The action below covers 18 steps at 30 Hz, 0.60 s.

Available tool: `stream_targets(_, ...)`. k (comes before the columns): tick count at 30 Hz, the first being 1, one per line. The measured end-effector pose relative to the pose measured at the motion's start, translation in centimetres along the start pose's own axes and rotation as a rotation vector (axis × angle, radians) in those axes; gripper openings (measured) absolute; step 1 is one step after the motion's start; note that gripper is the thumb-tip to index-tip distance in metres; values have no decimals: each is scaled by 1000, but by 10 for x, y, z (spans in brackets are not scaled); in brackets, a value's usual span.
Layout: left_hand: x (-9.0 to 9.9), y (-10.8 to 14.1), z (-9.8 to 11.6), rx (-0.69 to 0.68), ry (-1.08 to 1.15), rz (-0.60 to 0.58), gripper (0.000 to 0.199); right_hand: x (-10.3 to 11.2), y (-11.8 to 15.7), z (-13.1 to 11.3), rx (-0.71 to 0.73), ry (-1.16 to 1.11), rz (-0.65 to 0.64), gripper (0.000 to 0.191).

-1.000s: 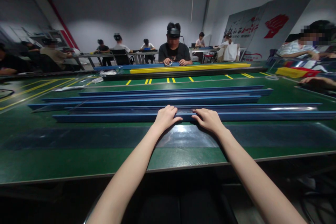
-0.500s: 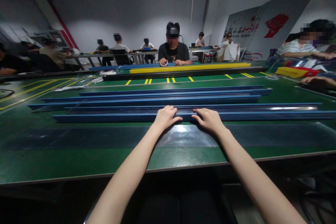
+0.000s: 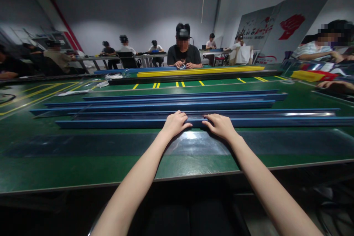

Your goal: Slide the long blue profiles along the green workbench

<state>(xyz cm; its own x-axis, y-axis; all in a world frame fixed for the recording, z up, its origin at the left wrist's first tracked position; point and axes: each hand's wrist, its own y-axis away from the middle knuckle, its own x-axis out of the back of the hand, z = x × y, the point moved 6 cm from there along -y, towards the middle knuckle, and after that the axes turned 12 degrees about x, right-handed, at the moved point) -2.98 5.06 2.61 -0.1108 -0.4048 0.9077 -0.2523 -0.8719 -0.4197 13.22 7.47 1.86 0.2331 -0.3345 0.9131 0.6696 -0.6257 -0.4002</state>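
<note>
A long blue channel strip (image 3: 276,122) lies across the green table, nearest of the blue strips. My left hand (image 3: 176,122) grips its near wall, fingers over the top edge and thumb on the front side. A short gap to the right, my right hand (image 3: 219,124) holds the same strip in a similar way, fingers curled over it. Both sets of fingertips are partly hidden behind the wall. Flat on the table under my wrists is a clear plastic sheet (image 3: 110,143), shiny between my forearms.
More blue strips (image 3: 166,104) lie behind. Farther back are a yellow strip (image 3: 199,72) and a black strip (image 3: 155,79), with a person (image 3: 184,53) seated opposite. Another person's hand (image 3: 339,85) rests at the right, near a yellow item (image 3: 305,76). The green table's (image 3: 193,167) front edge is close.
My hands and the blue strip look unmoved. The person opposite has brought both hands together around a small white ring, and the person at the right has shifted a hand.
</note>
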Motion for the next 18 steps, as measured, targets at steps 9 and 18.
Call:
stream_targets(9, 0, -1, -2, 57, 1, -83, 36, -1, 0, 1, -6, -18, -4, 37)
stream_targets(18, 2, -1, -4, 112, -12, -107, 41, 0, 0, 0, 6, -13, 13, 37)
